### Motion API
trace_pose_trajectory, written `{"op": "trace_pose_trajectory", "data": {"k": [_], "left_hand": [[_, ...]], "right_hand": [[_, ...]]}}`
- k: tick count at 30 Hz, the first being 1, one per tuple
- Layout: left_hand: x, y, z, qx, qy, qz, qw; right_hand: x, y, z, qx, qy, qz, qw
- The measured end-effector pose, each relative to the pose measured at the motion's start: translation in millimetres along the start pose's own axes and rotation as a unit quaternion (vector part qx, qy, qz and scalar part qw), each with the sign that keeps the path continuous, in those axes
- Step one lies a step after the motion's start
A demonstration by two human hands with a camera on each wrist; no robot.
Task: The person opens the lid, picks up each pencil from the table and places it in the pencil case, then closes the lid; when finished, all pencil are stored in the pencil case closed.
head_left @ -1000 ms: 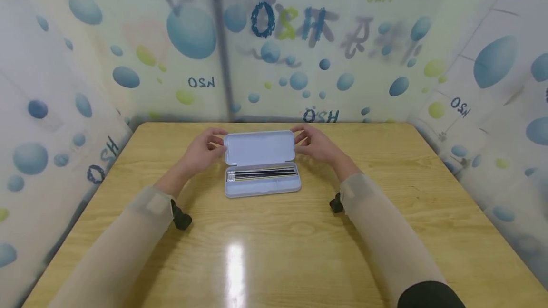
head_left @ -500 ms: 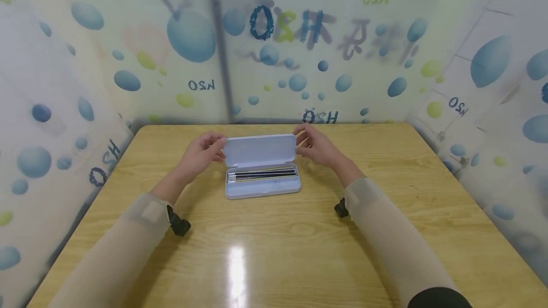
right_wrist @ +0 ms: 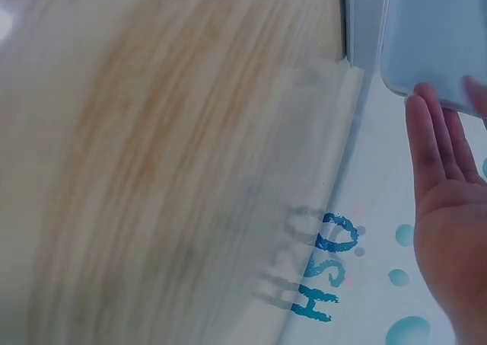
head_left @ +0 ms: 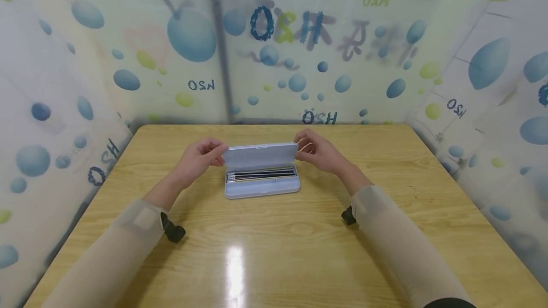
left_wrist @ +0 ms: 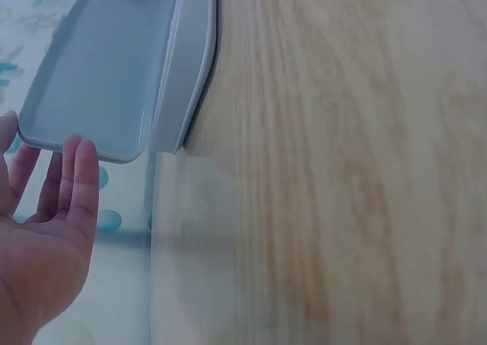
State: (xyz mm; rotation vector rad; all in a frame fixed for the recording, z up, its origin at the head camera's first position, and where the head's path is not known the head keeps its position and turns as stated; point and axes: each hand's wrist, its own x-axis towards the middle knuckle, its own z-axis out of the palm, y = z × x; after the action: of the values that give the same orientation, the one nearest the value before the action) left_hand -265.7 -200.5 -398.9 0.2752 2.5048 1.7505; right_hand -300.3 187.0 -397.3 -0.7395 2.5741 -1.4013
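Bright even light, white glare on the table (head_left: 234,270), wrist views blurred, head view's edges warped

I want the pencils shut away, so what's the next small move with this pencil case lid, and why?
Probably tip the lid further down onto the tray. It stands half raised, with the left hand and right hand at its two ends, and the pencils lie flat inside, so nothing seems to block it.

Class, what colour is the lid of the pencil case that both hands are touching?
Pale grey-blue, plain with no pattern. The lid of the pencil case shows best in the head view.
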Motion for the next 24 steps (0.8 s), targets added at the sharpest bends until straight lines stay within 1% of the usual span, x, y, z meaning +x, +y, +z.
{"op": "trace_pose_trajectory", "data": {"k": [4, 6, 9, 12, 15, 20, 22, 24], "left_hand": [[-3.9, -0.9, -0.1, 0.002, -0.01, -0.002, 1.0], [-5.7, -1.6, -0.1, 0.002, -0.014, 0.001, 0.9999], [-8.6, -2.9, 0.2, 0.012, -0.023, 0.002, 0.9997], [-11.5, -3.6, 0.7, 0.023, -0.034, 0.003, 0.9992], [-14.6, -4.5, -0.5, 0.048, -0.046, 0.011, 0.9977], [-21.0, -8.1, -4.6, 0.124, -0.068, 0.041, 0.9891], [-22.8, -9.1, -5.0, 0.14, -0.081, 0.051, 0.9855], [-23.6, -9.9, -4.8, 0.141, -0.095, 0.053, 0.9841]], "right_hand": [[-5.8, -1.8, -0.7, 0.054, -0.009, 0.01, 0.998], [-7.4, -1.4, -0.5, 0.058, -0.008, 0.009, 0.998], [-9.5, -0.4, 0.0, 0.043, -0.015, 0.009, 0.999], [-11.9, 1.1, 0.3, 0.021, -0.03, 0.012, 0.999], [-15.1, 2.5, -0.5, -0.003, -0.044, 0.011, 0.999], [-22.2, 3.5, -1.8, -0.045, -0.065, 0.013, 0.997], [-24.9, 3.8, -2.1, -0.054, -0.07, 0.014, 0.996], [-27.1, 4.2, -2.5, -0.059, -0.076, 0.013, 0.995]]}}
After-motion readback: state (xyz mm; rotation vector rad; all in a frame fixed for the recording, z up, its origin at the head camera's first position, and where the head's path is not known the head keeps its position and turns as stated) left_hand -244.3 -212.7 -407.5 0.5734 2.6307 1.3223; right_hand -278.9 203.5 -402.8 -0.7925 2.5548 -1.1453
